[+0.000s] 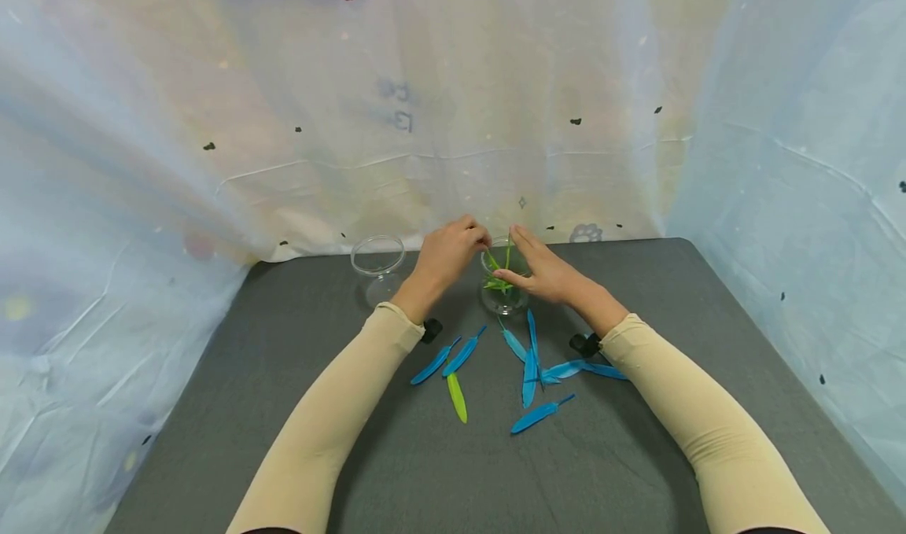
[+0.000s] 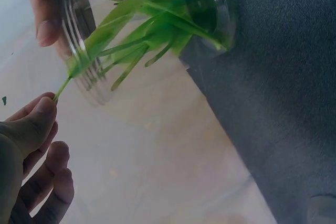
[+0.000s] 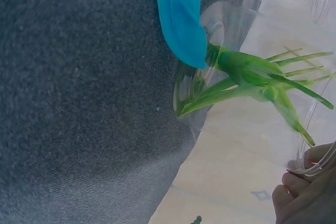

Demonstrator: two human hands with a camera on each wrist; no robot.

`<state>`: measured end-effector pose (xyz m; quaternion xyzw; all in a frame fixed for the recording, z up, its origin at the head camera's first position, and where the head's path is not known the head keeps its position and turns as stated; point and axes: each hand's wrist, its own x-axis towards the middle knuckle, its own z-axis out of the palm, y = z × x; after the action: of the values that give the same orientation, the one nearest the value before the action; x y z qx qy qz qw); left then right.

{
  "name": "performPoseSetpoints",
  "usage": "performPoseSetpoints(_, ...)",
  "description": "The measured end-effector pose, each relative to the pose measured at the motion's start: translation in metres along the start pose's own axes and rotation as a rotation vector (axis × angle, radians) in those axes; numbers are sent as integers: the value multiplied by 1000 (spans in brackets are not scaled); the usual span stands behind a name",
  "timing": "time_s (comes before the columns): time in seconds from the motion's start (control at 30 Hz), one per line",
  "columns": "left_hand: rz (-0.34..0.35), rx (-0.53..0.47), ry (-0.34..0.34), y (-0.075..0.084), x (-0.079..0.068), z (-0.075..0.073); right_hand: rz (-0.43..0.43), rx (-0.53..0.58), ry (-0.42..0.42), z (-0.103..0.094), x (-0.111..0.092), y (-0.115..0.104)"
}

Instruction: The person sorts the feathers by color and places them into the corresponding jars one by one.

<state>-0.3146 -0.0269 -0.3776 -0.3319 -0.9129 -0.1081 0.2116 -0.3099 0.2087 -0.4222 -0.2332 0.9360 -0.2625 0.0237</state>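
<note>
A clear jar [image 1: 504,302] stands upright near the table's back edge, holding several green feathers [image 3: 252,72] with stems pointing up. My left hand [image 1: 451,248] is at the jar's left side. Its thumb and fingertips pinch the thin stem of a green feather [image 2: 113,27], whose vane reaches into the jar mouth. From the right, my right hand [image 1: 548,273] holds the jar near its rim, the thumb in front and the other fingers farther back. In the right wrist view, its fingers [image 3: 287,192] meet the rim.
A second clear jar [image 1: 378,270] stands to the left. In front of the hands lie several blue feathers [image 1: 534,417] and a lime green feather [image 1: 456,398] on the dark grey table [image 1: 425,471]. A patterned curtain [image 1: 453,86] hangs behind the table.
</note>
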Motion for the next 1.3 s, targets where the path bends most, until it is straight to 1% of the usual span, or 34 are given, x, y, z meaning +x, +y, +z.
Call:
performPoseSetpoints(0.17, -15, -44, -21, 1, 2, 7, 1, 0, 3, 0, 0, 0)
performPoseSetpoints(0.3, -33, -96, -36, 0, 1, 10, -1, 2, 4, 0, 0, 1)
performPoseSetpoints(0.43, -61, -104, -34, -3, -5, 11, -6, 2, 7, 1, 0, 1)
performPoseSetpoints(0.57, -71, -99, -29, -8, -13, 10, -3, 4, 10, 0, 0, 1)
performPoseSetpoints(0.67, -77, -104, -53, -10, -22, 9, 3, -4, 9, 0, 0, 1)
performPoseSetpoints(0.77, -107, -135, -98, -11, -34, 7, 4, -12, 10, 1, 0, 1)
performPoseSetpoints(0.9, -142, -189, -176, -12, -51, 7, 7, -17, 8, 1, 0, 1)
performPoseSetpoints(1.13, -114, -224, -329, -9, -74, 14, 17, -4, 11, -2, -4, 3)
performPoseSetpoints(1.3, -103, -261, -421, -7, -89, 19, 15, -2, 9, -2, -3, 5)
